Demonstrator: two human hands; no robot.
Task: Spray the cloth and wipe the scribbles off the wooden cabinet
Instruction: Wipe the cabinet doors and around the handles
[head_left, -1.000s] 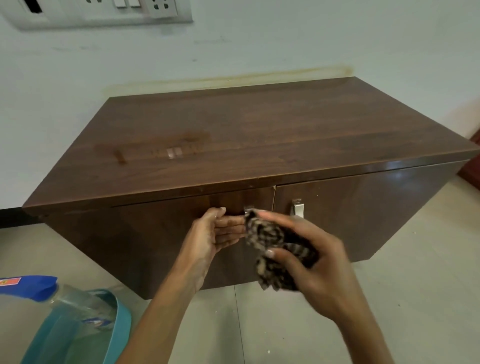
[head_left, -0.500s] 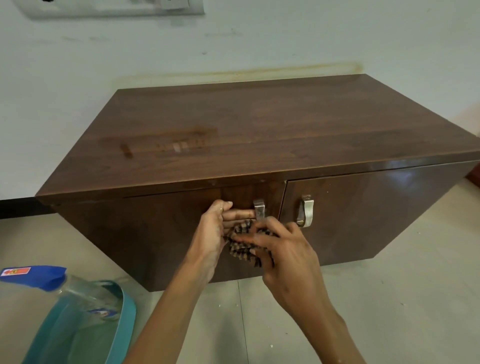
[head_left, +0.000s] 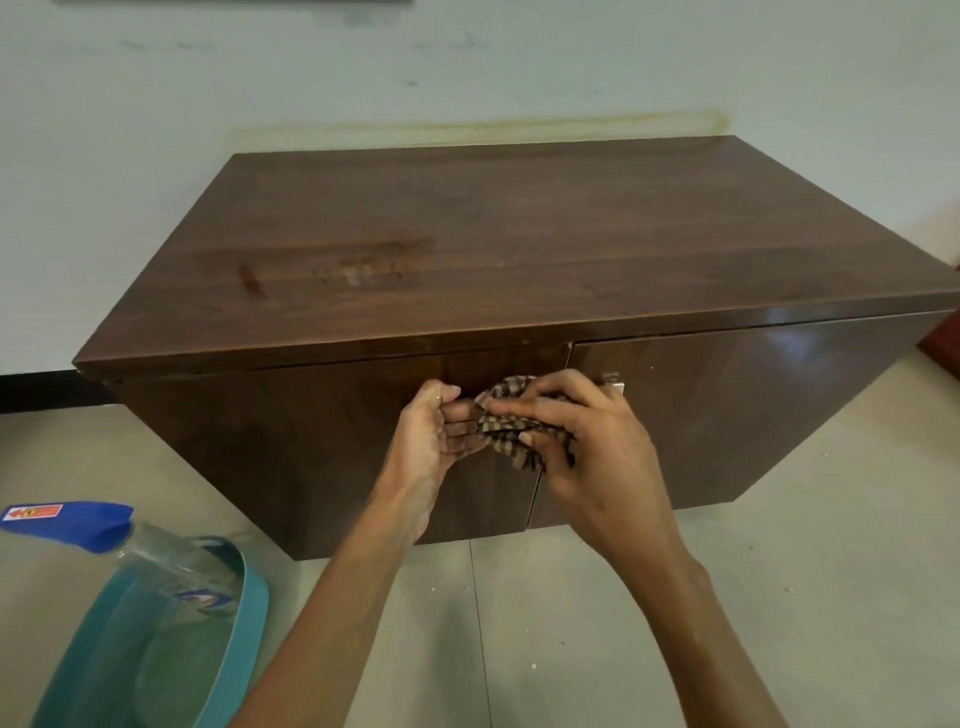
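Brown-checked cloth (head_left: 506, 431): bunched between both hands, against the cabinet's (head_left: 519, 234) front, just below the front edge of its top, where the two doors meet.
Handling: judged soft, light and limp. It will crumple rather than hold a shape, and loose folds may trail. Best gathered into a wad in one palm with a flat face turned outward for wiping.
Left hand (head_left: 434, 431): fingers curled onto the cloth's left edge, pinching it.
Right hand (head_left: 587, 447): fingers laid over the cloth and curled round its right and lower part.
Smear (head_left: 311, 265): reddish streak with pale marks on the glossy top, in its left half. Probably what is left to wipe.
Handle (head_left: 613, 384): metal, just behind the right hand, mostly hidden. It is the likeliest snag for a trailing fold.
Bottle (head_left: 156, 561): clear with a blue head, leaning in a teal basin (head_left: 244, 613) on the floor off the cabinet's front left corner, well apart from the hands. One hand must let go of the cloth to reach it.
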